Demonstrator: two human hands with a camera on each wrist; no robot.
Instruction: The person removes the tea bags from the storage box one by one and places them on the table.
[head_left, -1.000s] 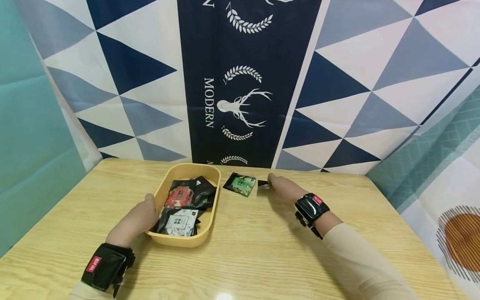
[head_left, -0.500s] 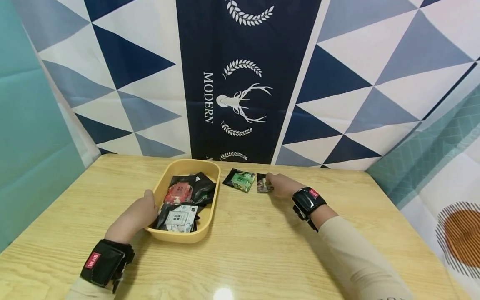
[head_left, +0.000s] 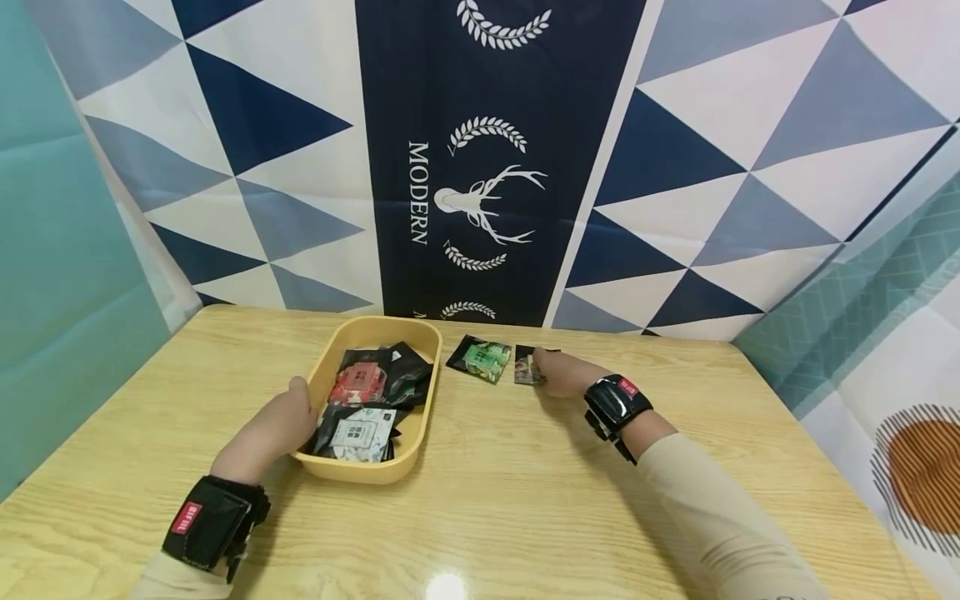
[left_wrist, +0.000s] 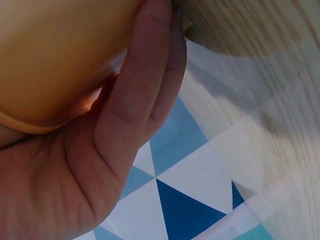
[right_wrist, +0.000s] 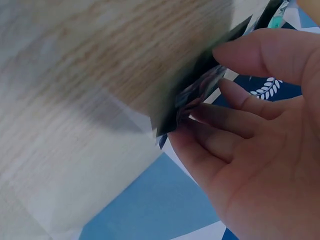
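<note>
A yellow plastic tub (head_left: 375,473) stands on the left half of the table, with several black sachets inside. On top in it are a sachet with a red label (head_left: 358,382) and a sachet with a white label (head_left: 360,435). My left hand (head_left: 273,425) grips the tub's left wall; in the left wrist view its fingers (left_wrist: 135,90) lie along the outside. My right hand (head_left: 564,372) has thumb and bent fingers at a small dark sachet (head_left: 525,367) lying on the table, partly covered by the hand. To its left lies a black sachet with a green label (head_left: 483,360).
The wooden table (head_left: 480,517) ends at the back against a patterned cloth (head_left: 480,208). A teal cloth (head_left: 67,250) hangs along the left side, another patterned cloth (head_left: 900,333) on the right.
The dark sachet at my right hand has come down flat beside the green-labelled one, showing more of its printed face. My left hand and the tub stay together in place.
</note>
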